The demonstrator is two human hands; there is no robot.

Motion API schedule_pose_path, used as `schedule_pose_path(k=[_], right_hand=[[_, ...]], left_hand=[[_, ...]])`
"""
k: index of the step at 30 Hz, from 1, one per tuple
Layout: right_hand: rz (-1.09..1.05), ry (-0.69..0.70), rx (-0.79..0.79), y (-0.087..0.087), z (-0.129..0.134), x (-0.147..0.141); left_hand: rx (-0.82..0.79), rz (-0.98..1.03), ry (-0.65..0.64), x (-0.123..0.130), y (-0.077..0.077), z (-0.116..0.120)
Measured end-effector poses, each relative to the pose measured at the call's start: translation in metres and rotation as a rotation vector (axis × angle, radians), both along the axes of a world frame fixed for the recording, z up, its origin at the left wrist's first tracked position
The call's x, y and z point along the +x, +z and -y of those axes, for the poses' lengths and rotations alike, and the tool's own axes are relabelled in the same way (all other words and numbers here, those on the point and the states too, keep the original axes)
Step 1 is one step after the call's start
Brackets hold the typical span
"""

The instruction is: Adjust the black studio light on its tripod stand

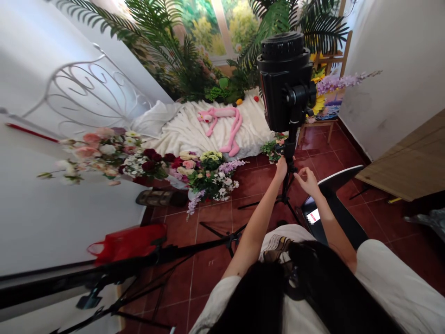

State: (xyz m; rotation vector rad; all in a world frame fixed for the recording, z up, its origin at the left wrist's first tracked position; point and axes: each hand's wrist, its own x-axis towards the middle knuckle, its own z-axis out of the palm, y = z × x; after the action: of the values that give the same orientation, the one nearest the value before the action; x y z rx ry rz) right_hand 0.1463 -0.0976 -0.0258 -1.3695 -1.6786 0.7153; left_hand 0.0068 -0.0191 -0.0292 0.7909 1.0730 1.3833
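A black studio light (287, 83) stands upright in front of me on a black light stand (288, 181) with spread legs. My left hand (282, 168) is closed around the stand's pole below the light. On the pole's right side, my right hand (308, 183) has curled fingers, with thumb and forefinger drawn together close to the pole. What lies between those fingertips is too small to make out. Part of the pole is hidden behind my left hand.
A pink plush toy (224, 113) lies on a white blanket (184, 125), with artificial flowers (208, 174) in front. At my right a black chair (342, 218) holds a phone (313, 216). Another black stand (187, 250) and a red bag (130, 241) are at left.
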Motion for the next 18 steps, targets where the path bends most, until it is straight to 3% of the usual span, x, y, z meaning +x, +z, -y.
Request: schedule_pose_path(k=[6, 12, 18], right_hand=[[-0.013, 0.081, -0.038, 0.006, -0.006, -0.011], [-0.245, 0.036, -0.208, 0.003, -0.005, -0.026], [-0.558, 0.016, -0.526, 0.007, -0.009, -0.041]], left_hand=[[0.021, -0.045, -0.006, -0.001, -0.002, -0.002], [0.033, -0.068, -0.003, -0.003, 0.003, 0.001], [0.004, -0.056, 0.034, -0.001, 0.001, -0.001]])
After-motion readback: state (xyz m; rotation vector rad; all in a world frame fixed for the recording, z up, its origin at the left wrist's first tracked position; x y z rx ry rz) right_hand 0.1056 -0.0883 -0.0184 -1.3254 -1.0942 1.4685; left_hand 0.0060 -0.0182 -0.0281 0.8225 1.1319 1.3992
